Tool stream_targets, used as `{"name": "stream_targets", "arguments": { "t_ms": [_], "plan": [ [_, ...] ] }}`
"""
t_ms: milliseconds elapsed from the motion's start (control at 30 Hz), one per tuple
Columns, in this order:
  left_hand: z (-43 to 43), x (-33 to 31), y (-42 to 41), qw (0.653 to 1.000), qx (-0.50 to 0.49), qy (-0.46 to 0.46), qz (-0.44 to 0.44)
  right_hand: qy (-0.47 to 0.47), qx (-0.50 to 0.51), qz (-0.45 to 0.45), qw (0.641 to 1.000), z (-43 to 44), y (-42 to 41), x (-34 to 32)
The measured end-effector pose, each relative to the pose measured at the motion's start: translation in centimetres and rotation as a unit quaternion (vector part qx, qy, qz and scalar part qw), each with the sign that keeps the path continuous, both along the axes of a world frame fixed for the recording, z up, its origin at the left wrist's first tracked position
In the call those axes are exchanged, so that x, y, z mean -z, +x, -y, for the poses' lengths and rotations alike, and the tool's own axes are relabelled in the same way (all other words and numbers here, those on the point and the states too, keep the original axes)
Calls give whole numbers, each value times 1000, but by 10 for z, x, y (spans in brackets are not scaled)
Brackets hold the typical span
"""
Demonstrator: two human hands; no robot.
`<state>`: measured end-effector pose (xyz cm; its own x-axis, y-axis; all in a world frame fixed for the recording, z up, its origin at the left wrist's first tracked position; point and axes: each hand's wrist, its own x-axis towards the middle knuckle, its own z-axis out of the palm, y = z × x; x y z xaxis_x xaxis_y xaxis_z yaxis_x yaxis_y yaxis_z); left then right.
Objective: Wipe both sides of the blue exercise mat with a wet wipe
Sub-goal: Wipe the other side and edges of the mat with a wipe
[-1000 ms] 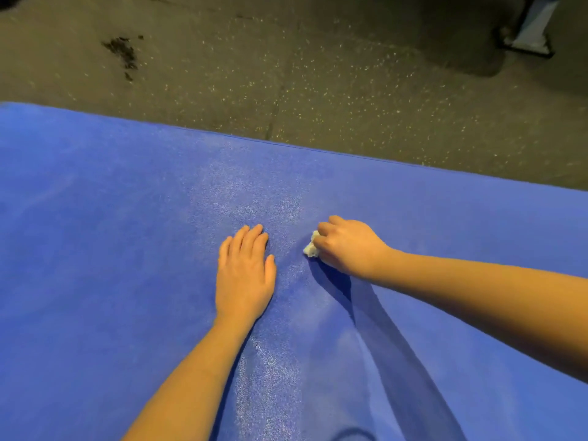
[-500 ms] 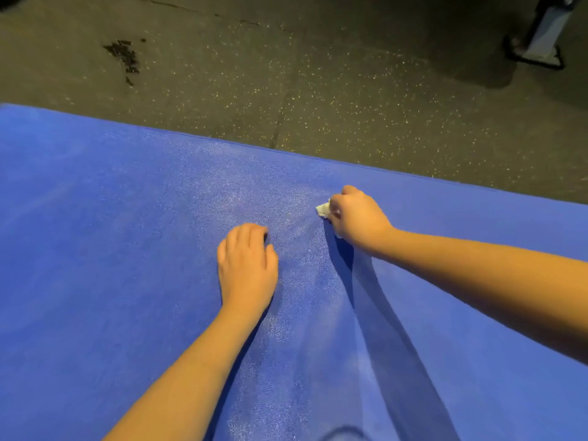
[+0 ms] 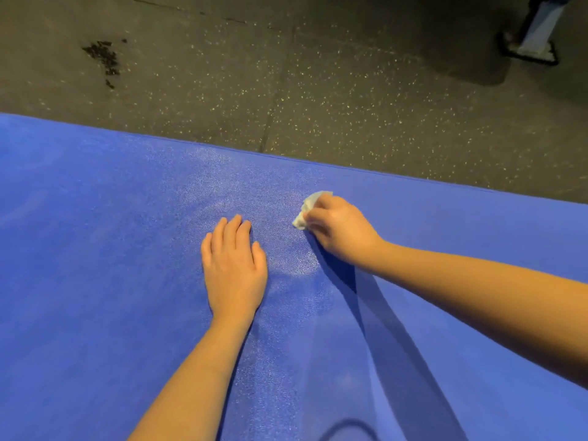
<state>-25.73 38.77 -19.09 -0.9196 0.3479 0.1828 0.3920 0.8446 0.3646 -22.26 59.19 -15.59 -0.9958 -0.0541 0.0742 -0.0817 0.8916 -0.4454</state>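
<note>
Head view. The blue exercise mat [image 3: 95, 249] lies flat on the speckled floor [image 3: 318, 90] and fills the lower part of the view. The left hand [image 3: 234, 268] rests palm-down on the mat with its fingers straight and together; its grip is fully open and holds nothing.

The right hand [image 3: 342, 232] holds its grip closed, fingers curled round the crumpled wet wipe [image 3: 310, 208], which protrudes past the fingertips and touches the mat. One second ago this hand worked just beside the left fingertips. It now sits nearer the mat's far edge, and more of the wipe is exposed.

A damp sheen [image 3: 296, 265] marks the mat between the hands. Judgement: the upper side is partly wiped, and the underside is not yet treated.
</note>
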Motion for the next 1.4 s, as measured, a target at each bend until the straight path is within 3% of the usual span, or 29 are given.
{"name": "stream_targets", "arguments": {
  "t_ms": [33, 100, 200, 267, 367, 433, 500, 567, 667, 733, 833, 900, 1033, 1100, 1233, 1300, 1400],
  "plan": [
    [0, 0, -1, 1000, 0, 1, 0, 5, -41, -3, 999, -2, 3, -2],
    [1, 0, -1, 1000, 1, 1, -2, 55, -10, 16, 998, -19, -9, -3],
    [1, 1, 0, 1000, 1, -5, -2, 163, 203, 66, 963, -47, -40, 3],
    [1, 0, 1, 1000, 0, -5, -1, 147, 271, 102, 946, -42, -54, 1],
    [0, -1, -1, 1000, -1, -4, 1, 74, 141, 69, 985, -23, -53, 0],
    [0, 0, -2, 1000, -4, -3, 0, 78, 48, 47, 995, -25, -43, 3],
    [1, 2, -1, 1000, -6, -2, 3, 133, 79, 52, 987, -44, -35, 2],
    [1, 2, 0, 1000, -6, 0, 4, 198, 177, 78, 961, -65, -27, 0],
    [1, 1, -1, 1000, -6, 3, 3, 176, 319, 93, 927, -76, -22, 0],
    [0, 1, -2, 1000, -7, 2, 4, 102, 280, 63, 953, -64, -19, 3],
    [1, 1, -1, 1000, -5, 2, 4, 50, 101, 18, 993, -53, 0, 2],
    [1, 1, -1, 1000, -4, 2, 6, 71, 133, 20, 988, -71, 5, -1],
    [0, 1, -1, 1000, -5, 5, 4, 100, 375, 71, 919, -117, 0, 6],
    [0, 0, -1, 1000, -6, 6, 4, 63, 362, 66, 928, -106, 0, 4],
    [-1, 0, -1, 1000, -8, 7, 5, 45, 198, 14, 979, -78, 30, -3],
    [-1, 0, 0, 1000, -8, 6, 7, 67, 269, 19, 961, -99, 38, -6],
    [0, 0, -1, 1000, -5, 6, 3, 76, 492, 82, 864, -139, 39, -6]
  ]
}}
